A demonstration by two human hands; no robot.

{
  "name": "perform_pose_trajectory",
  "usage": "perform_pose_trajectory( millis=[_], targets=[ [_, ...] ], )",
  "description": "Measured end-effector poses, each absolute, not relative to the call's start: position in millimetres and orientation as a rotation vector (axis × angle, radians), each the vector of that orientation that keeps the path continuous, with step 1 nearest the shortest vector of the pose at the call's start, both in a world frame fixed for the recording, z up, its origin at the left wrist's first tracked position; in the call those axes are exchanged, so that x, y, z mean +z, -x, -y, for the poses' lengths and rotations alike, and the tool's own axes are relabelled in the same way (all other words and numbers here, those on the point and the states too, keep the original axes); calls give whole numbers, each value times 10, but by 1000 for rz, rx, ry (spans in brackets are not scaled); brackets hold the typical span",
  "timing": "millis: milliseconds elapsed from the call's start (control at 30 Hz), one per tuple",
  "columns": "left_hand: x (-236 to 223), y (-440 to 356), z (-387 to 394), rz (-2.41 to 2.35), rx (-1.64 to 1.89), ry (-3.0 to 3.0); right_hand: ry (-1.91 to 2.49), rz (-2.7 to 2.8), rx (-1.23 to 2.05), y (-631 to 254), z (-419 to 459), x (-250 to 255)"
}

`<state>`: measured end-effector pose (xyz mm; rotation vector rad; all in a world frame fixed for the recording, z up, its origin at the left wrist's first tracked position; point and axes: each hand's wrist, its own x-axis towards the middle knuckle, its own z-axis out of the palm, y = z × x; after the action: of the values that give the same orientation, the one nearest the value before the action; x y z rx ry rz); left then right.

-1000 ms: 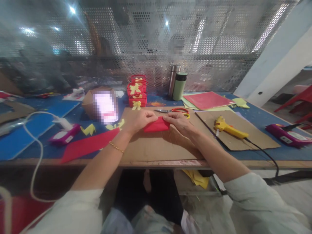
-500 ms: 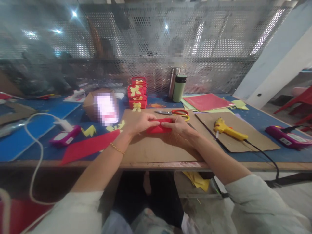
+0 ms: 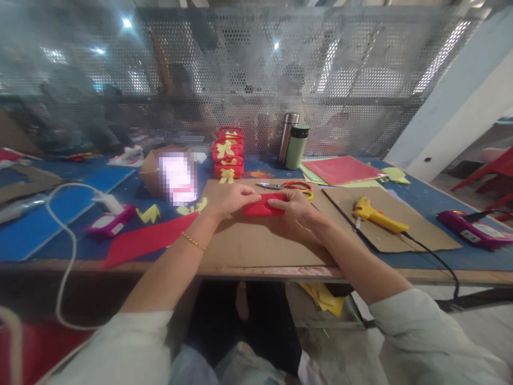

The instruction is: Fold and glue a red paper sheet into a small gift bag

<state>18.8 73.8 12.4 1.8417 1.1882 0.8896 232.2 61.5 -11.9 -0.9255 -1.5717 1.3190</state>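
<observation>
Between my two hands is a piece of folded red paper [image 3: 262, 207], held just above a brown cardboard sheet [image 3: 248, 246]. My left hand [image 3: 234, 200] pinches its left end, thumb and fingertips closed. At the other end my right hand [image 3: 296, 207] grips it, with the thumb lying on top and the fingers behind. Just beyond the hands lie scissors [image 3: 292, 186] with red and yellow handles. A red paper strip [image 3: 148, 239] rests on the table left of my left wrist.
Small red boxes with yellow bows [image 3: 228, 155] stand at the back near two flasks [image 3: 297, 147]. A yellow glue gun [image 3: 379, 216] lies on cardboard at the right. Purple power sockets [image 3: 110, 222] and a lit phone [image 3: 178, 179] are on the left.
My left thumb has shifted left along the red paper, so more of its top edge shows between my thumbs. My right hand keeps its grip. The view has moved slightly.
</observation>
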Motion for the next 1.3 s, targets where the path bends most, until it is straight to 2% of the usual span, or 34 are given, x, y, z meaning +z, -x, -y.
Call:
perform_pose_trajectory(
  millis=[500, 933, 1200, 1300],
  targets=[
    [153, -141, -795, -1085, 897, -1724, 937, 1544, 1311, -2358, -698, -112],
    [85, -149, -845, -1211, 983, -1802, 923, 1518, 1250, -2369, -745, -142],
    [29, -215, -830, -938, 945, -1529, 877, 1483, 1278, -2362, -735, -132],
    [-8, -204, -844, -983, 989, -1578, 932, 1514, 1251, -2379, -759, -127]
  ],
)
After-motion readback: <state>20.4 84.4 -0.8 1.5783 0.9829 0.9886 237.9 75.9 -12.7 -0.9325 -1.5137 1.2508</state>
